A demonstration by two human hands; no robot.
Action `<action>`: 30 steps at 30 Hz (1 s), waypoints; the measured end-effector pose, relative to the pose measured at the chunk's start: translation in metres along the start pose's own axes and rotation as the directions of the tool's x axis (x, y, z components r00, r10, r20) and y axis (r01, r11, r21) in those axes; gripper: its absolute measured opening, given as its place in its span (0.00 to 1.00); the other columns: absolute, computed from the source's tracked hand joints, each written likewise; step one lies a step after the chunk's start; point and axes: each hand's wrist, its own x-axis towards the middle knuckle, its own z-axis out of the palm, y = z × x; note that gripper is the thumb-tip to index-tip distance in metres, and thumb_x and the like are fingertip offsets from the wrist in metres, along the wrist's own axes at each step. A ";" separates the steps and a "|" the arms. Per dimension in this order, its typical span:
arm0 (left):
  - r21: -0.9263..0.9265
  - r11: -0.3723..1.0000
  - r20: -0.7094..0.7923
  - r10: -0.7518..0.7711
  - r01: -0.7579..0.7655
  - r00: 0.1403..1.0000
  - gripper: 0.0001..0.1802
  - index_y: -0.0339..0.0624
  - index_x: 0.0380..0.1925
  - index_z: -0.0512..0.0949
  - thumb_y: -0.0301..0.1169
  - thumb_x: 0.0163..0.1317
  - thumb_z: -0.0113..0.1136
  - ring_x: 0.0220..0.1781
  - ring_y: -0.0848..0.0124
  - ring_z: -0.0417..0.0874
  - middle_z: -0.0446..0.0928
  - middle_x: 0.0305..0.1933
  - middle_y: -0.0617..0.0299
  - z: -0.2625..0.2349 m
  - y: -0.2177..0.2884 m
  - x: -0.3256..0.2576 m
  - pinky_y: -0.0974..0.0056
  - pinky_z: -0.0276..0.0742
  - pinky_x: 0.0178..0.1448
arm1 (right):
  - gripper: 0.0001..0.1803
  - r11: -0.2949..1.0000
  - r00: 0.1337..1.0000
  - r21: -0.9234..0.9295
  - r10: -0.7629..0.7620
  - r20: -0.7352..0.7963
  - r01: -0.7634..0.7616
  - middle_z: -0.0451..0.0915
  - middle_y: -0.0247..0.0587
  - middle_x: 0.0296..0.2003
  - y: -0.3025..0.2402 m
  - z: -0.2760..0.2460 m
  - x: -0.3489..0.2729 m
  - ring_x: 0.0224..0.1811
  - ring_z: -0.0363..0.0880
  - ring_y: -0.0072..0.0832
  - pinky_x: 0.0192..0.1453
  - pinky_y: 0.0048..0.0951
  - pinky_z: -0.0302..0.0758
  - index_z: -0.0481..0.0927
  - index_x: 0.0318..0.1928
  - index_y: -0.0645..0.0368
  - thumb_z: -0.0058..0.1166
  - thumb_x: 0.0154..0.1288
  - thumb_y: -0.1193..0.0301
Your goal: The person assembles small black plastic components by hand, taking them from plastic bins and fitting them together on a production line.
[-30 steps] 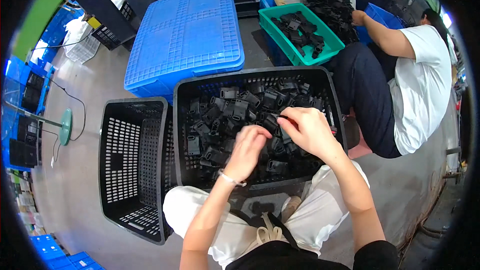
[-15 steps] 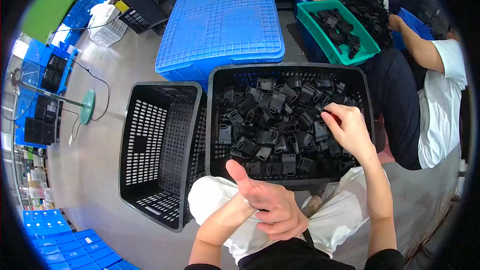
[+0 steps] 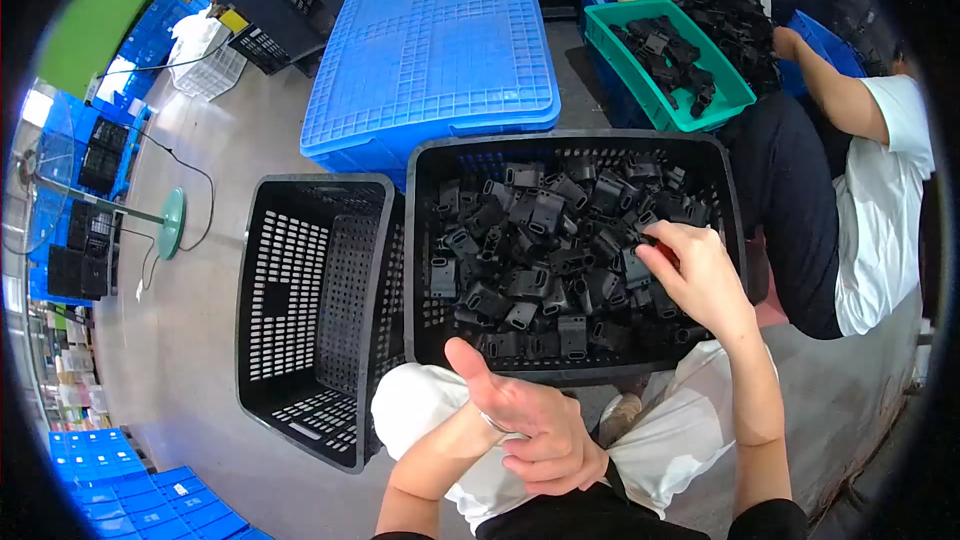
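A large black crate (image 3: 425, 340) in front of my knees holds many loose black plastic parts (image 3: 540, 210), blocky pieces with oval openings, heaped at all angles. Over the right side of the heap, my right hand (image 3: 700, 275) reaches down with bent fingers. A gap shows between its thumb and index finger, close to the parts, and I see nothing held in it. My left hand (image 3: 540, 435) hovers above my lap, palm turned up, thumb stretched out and fingers loosely curved, with nothing in it. A thin bracelet circles the left wrist.
Left of the full crate stands an empty black crate (image 3: 370, 340), tilted. Beyond are a blue lidded bin (image 3: 430, 50) and a green tray (image 3: 740, 100) with more black parts. A seated co-worker (image 3: 880, 200) is close on the right. A standing fan (image 3: 172, 223) is at left.
My right hand has come slightly nearer to me over the heap, its thumb and index finger a little further apart. My left hand has barely moved. The view has shifted slightly.
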 end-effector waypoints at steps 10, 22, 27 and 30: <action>0.462 -0.172 -0.842 0.222 0.870 0.491 0.06 0.40 0.32 0.70 0.29 0.66 0.46 0.30 0.60 0.76 0.72 0.25 0.60 -0.055 -0.046 0.001 0.56 0.68 0.43 | 0.08 0.996 0.996 0.032 0.088 0.014 -0.088 0.78 0.58 0.27 0.038 -0.015 0.016 0.35 0.79 0.54 0.37 0.47 0.75 0.74 0.32 0.64 0.51 0.63 0.70; 0.184 -0.815 -0.696 0.287 0.550 0.658 0.24 0.40 0.45 0.75 0.50 0.61 0.54 0.35 0.61 0.78 0.75 0.33 0.56 -0.118 -0.101 -0.046 0.60 0.71 0.41 | 0.18 0.724 0.702 -0.036 0.653 -0.284 -0.689 0.79 0.59 0.48 0.287 0.007 0.226 0.53 0.77 0.52 0.56 0.48 0.74 0.81 0.47 0.58 0.50 0.56 0.69; 0.187 -0.794 -0.697 0.308 0.579 0.647 0.26 0.38 0.45 0.74 0.52 0.62 0.53 0.34 0.59 0.78 0.75 0.32 0.55 -0.120 -0.100 -0.056 0.60 0.74 0.39 | 0.18 0.606 0.565 0.124 0.784 -0.255 -0.786 0.83 0.55 0.31 0.309 0.049 0.270 0.30 0.84 0.41 0.37 0.39 0.78 0.79 0.41 0.68 0.49 0.53 0.68; 0.244 -0.798 -0.678 0.266 0.552 0.685 0.26 0.37 0.45 0.74 0.51 0.64 0.52 0.32 0.60 0.78 0.74 0.30 0.55 -0.121 -0.104 -0.044 0.62 0.74 0.37 | 0.13 0.519 0.522 0.083 0.853 0.010 -0.851 0.81 0.42 0.26 0.364 0.019 0.260 0.23 0.79 0.32 0.27 0.35 0.74 0.78 0.24 0.64 0.61 0.50 0.65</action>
